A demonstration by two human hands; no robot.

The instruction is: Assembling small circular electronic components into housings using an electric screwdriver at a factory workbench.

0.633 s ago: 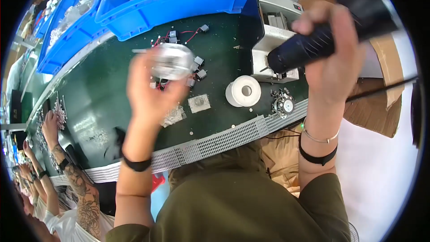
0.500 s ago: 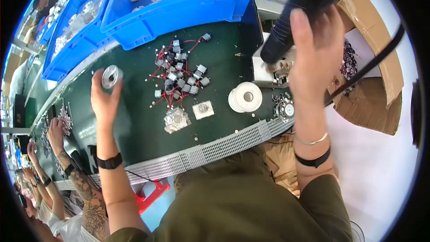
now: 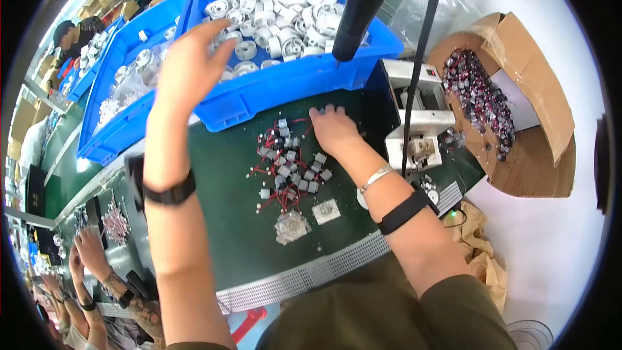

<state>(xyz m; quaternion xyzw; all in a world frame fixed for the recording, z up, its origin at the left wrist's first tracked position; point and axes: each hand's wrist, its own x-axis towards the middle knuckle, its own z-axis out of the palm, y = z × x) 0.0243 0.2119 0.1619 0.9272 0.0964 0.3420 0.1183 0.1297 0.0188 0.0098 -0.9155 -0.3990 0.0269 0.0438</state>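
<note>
My left hand (image 3: 194, 65) hangs above the near part of the blue bin (image 3: 240, 105), thumb and fingers apart, with nothing seen in it. White ring-shaped plastic housings (image 3: 272, 23) fill that bin, right beside its fingertips. My right hand (image 3: 335, 131) is down on the green table with curled fingers, at the far right of a heap of small grey motors (image 3: 295, 167) with red wires. One red wire runs from the heap to its fingertips; the motor there is hidden beneath them. A black electric screwdriver (image 3: 363, 16) hangs above the bin's right side.
A metal machine (image 3: 421, 100) stands right of my right hand, the screwdriver's cable crossing before it. An open cardboard box (image 3: 538, 149) holds many wired motors. Clear-wrapped pieces (image 3: 291, 227) lie near the table's edge. Co-workers' hands (image 3: 91, 253) work at the left.
My right hand has let go of the screwdriver and come down by the motors. My left hand has moved up over the bin and no longer holds the clear round part. The view has shifted.
</note>
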